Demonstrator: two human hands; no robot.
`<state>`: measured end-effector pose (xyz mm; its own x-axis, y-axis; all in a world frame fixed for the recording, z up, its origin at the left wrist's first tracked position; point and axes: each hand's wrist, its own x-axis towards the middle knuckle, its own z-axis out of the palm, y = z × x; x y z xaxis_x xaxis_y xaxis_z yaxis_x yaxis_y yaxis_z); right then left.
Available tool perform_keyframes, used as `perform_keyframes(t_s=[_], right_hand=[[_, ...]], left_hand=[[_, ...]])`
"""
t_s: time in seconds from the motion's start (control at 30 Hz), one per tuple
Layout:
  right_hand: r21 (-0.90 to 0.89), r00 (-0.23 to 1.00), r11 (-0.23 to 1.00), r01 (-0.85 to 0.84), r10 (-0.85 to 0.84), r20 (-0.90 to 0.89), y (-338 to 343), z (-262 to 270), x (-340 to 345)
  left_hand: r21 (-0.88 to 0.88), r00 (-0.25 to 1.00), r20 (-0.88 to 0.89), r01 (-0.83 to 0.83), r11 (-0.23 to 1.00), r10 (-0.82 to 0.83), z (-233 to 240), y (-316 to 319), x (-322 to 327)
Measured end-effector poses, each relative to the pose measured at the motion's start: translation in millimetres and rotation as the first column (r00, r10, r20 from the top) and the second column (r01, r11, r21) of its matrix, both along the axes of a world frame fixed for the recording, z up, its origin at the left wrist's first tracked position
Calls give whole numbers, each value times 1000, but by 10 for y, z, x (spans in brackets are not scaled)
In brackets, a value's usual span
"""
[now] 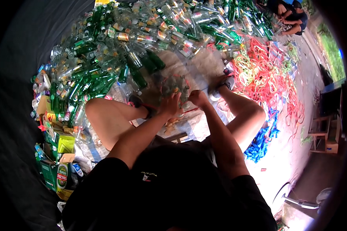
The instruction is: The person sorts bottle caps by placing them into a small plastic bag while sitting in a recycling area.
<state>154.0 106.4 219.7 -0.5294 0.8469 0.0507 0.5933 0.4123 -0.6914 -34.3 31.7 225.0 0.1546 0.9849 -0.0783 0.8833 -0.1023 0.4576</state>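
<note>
Between my bent knees, a cluster of clear glass bottles stands on the ground sheet, with a thin red strap looped around it. My left hand lies over the near side of the cluster, fingers pointing away from me. Whether those fingers grip a bottle is hidden beneath the hand. Just right of the cluster, my right hand is closed in a fist. A taut red plastic strap runs from under my left hand to the right fist, which is shut on it.
A large heap of green and clear bottles spreads ahead and left. Tangled red and yellow straps lie right, with blue straps nearer. Cardboard boxes are at left. Another person sits far right; a wooden stool stands right.
</note>
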Motion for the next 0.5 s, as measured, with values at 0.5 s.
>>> perform_keyframes(t_s=[0.5], right_hand=[[-310, 907, 856, 414, -417, 62, 156, -672, 16]], left_hand=[[110, 998, -37, 57, 992, -54, 4, -57, -69]])
